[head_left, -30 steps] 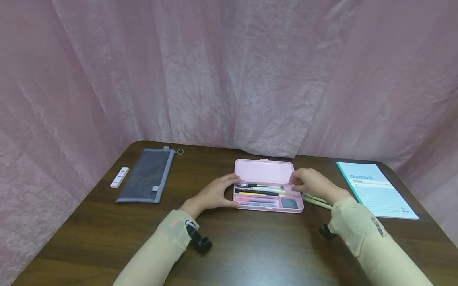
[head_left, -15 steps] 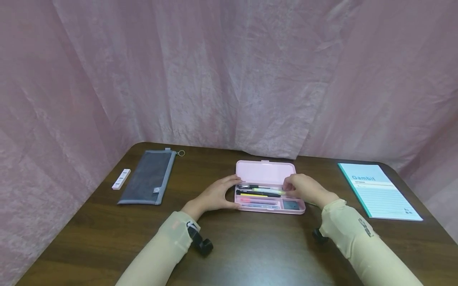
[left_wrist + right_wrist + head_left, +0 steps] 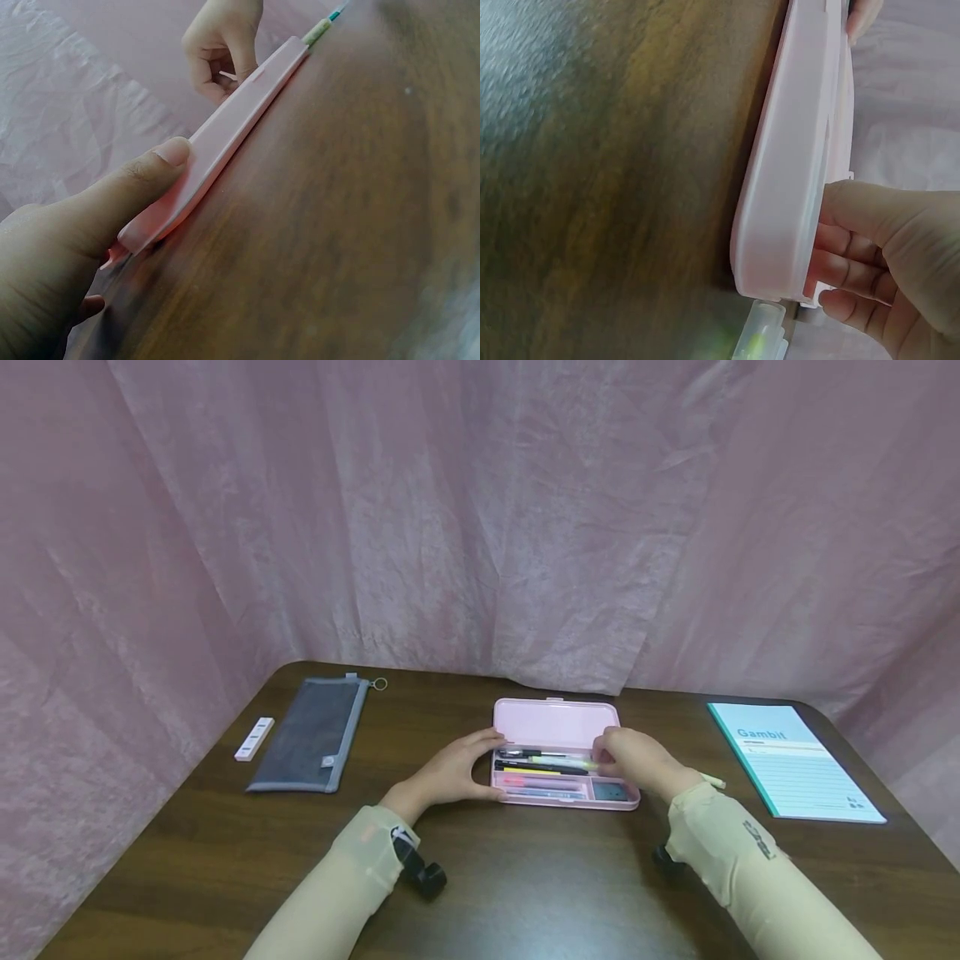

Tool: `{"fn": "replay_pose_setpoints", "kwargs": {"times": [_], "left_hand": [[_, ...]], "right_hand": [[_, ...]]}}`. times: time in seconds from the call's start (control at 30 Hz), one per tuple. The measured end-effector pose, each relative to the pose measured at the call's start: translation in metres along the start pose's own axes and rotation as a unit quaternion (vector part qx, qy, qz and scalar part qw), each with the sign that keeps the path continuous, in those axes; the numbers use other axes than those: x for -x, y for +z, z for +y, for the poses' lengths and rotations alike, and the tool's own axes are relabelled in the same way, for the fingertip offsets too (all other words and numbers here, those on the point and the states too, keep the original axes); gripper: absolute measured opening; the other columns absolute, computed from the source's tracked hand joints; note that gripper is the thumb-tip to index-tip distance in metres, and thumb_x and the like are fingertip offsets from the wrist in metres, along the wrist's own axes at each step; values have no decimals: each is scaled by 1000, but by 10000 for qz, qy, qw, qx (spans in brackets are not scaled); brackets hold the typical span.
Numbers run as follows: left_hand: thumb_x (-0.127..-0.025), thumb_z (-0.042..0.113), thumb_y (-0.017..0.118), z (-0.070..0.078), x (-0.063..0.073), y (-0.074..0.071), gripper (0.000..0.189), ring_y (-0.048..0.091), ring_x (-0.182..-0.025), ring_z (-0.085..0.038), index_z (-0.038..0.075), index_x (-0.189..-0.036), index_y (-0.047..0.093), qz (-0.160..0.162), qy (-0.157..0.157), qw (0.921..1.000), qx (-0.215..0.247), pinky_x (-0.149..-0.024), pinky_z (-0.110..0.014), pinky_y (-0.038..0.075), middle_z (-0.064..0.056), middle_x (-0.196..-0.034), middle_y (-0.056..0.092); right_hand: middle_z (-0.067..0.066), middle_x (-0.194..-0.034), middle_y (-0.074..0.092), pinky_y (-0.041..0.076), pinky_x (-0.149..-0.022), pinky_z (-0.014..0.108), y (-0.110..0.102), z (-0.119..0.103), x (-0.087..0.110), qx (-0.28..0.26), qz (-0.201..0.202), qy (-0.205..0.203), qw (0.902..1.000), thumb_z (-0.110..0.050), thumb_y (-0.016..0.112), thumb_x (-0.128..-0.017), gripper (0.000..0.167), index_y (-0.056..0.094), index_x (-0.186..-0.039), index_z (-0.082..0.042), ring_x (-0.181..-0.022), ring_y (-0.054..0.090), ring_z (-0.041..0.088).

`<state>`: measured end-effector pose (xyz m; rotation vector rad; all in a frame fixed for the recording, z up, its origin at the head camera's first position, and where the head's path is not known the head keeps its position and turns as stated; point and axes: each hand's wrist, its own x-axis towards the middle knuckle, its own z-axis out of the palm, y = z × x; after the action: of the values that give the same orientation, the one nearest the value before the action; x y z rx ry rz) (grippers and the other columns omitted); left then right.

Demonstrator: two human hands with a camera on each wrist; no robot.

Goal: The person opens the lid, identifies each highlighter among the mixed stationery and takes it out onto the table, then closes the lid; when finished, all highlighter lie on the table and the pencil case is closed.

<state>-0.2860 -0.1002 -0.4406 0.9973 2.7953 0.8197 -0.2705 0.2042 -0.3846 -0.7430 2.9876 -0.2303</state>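
A pink pencil case [image 3: 557, 723] lies with its lid folded back on the wooden table. My left hand [image 3: 448, 774] holds its left end, thumb at the front wall and fingers toward the back. Inside are a black pen [image 3: 542, 767], a pale green-and-white pen [image 3: 558, 761], pink and blue pens in the front compartment, and a dark grey eraser [image 3: 610, 791]. My right hand [image 3: 639, 762] reaches into the right end of the back compartment, its fingers bent down behind the rim, by the pen ends. I cannot tell whether they pinch a pen.
Pale green pens [image 3: 713, 781] lie right of the case, mostly behind the right wrist. At the far right is a Gambit notebook [image 3: 795, 768]. On the left lie a grey zip pouch [image 3: 311, 735] and a small white box [image 3: 254, 739]. A pink curtain [image 3: 480, 527] hangs behind the table.
My right hand has moved a little left and down, from the case's right end over the pen ends. My left hand stays at the left end.
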Motion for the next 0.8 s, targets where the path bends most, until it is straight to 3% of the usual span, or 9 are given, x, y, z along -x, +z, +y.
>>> {"fn": "replay_pose_setpoints", "kwargs": {"times": [0.27, 0.8], "left_hand": [[-72, 51, 79, 1, 1, 0, 83, 39, -140, -22, 16, -141, 48, -11, -14, 10000, -14, -116, -41, 33, -3, -152, 40], [-71, 52, 79, 0, 1, 0, 85, 39, -140, -22, 16, -141, 48, 60, -14, 10000, -7, -116, -42, 32, -3, -152, 41]], "right_hand": [[-1, -79, 62, 53, -77, 37, -5, -1, 2, -221, -91, 139, 9996, -11, 75, -82, 8, 68, -88, -11, -73, 54, 14], [-1, -82, 62, 52, -75, 35, -23, -3, 14, -297, -24, 60, 9995, -10, 72, -84, 7, 69, -90, -10, -75, 54, 13]]}}
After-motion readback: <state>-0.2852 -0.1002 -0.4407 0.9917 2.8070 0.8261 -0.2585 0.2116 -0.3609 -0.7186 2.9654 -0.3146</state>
